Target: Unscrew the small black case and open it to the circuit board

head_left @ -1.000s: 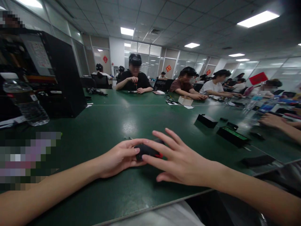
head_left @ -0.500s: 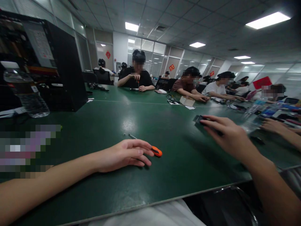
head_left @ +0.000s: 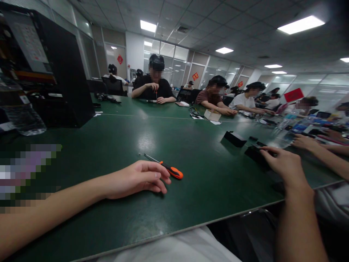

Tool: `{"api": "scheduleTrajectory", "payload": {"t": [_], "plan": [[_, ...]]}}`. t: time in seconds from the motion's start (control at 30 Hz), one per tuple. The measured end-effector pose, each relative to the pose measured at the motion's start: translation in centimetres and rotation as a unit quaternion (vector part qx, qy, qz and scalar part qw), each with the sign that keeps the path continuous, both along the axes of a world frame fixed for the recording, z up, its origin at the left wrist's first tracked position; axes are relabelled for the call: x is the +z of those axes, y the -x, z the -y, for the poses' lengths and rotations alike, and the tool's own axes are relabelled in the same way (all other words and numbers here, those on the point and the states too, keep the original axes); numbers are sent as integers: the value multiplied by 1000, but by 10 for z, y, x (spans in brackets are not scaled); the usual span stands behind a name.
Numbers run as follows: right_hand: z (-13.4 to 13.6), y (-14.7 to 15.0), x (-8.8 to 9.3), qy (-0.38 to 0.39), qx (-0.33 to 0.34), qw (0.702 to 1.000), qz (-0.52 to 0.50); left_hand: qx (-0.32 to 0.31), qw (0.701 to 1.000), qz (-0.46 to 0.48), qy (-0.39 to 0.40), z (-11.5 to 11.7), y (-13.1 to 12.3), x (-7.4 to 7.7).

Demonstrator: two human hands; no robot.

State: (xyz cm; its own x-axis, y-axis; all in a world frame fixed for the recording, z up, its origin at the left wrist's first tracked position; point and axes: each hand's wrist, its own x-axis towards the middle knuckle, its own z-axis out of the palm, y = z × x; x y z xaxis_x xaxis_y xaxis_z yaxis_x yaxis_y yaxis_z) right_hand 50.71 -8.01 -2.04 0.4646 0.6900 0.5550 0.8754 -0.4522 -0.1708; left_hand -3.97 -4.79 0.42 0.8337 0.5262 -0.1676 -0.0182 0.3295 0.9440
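Note:
My left hand point(head_left: 141, 178) lies on the green table point(head_left: 196, 198) with its fingers loosely bent and apart, holding nothing. Just beyond its fingertips is a screwdriver point(head_left: 174, 172) with an orange and black handle, its metal shaft pointing away to the left. At the right, my right hand point(head_left: 283, 163) is closed at the edge of a black box-shaped part point(head_left: 256, 155), thumb on the near side and fingers on top. The fingers partly hide that part. A second black angular piece point(head_left: 233, 139) stands on the table to its left, apart from the hand.
A black computer case point(head_left: 64, 80), open at the side, stands at the left behind a water bottle point(head_left: 24, 109). A co-worker's hands point(head_left: 308, 142) rest close by on the right. Across the table sits a person point(head_left: 155, 83) holding a screwdriver. A small cardboard box point(head_left: 212, 115) lies farther back.
My right hand has moved right and nearer, from a dark piece in its fingers to the black box-shaped part. A black piece now stands on the table. My left hand stays by the screwdriver.

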Motion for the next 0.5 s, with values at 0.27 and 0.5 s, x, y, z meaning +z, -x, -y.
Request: {"api": "scheduleTrajectory", "payload": {"t": [0.27,0.5], "plan": [[4,12,-1,13,28,999,42,1,1000,2,0,0,-1,1],[6,21,1,26,4,998,57,8,1000,-1,7,-1,0,-1]]}}
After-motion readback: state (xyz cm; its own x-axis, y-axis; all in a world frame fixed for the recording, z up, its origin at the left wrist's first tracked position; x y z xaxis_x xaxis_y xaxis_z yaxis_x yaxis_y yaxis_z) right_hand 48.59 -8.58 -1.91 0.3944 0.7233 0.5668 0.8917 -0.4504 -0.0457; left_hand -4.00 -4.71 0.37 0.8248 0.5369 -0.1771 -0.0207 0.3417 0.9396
